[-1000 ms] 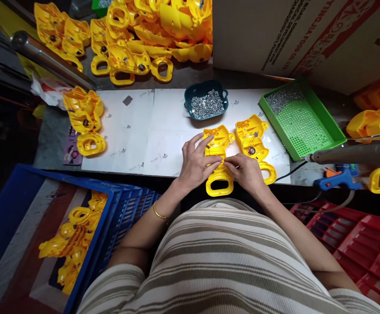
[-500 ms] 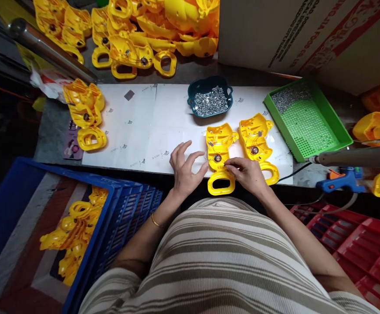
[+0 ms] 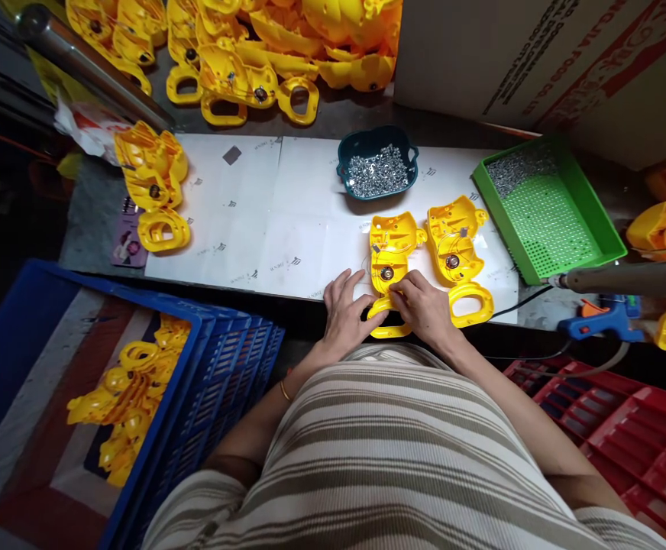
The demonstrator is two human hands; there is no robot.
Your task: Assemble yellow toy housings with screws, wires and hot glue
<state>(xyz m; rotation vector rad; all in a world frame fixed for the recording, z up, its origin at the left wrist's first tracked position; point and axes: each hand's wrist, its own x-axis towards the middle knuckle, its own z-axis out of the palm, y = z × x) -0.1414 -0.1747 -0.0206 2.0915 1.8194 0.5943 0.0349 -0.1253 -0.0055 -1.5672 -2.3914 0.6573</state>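
Note:
A yellow plastic shell half (image 3: 390, 238) with an oval handle lies open side up at the table's front edge, with thin wires and a round metal part inside. My left hand (image 3: 344, 317) has its thumb and index finger around the left rim of that handle. Above the handle's base, my right hand (image 3: 425, 309) is closed in a pinch, its fingertips pressed down where the handle joins the body. Whatever lies between them is hidden. Just right of it rests a second yellow shell half (image 3: 452, 229), wired alike, which neither hand touches.
Behind the shells stands a dark green bowl (image 3: 344, 145) of small metal screws. A bright green basket (image 3: 593, 221) is at right, beside a blue glue gun (image 3: 602, 319). Yellow shells (image 3: 287, 46) are heaped at the back. A blue crate (image 3: 195, 344) stands at lower left.
My left hand has moved right and come onto the handle; before, it was spread beside the shell. My right hand stays at the handle's base, its fingers more bunched. The view has shifted slightly.

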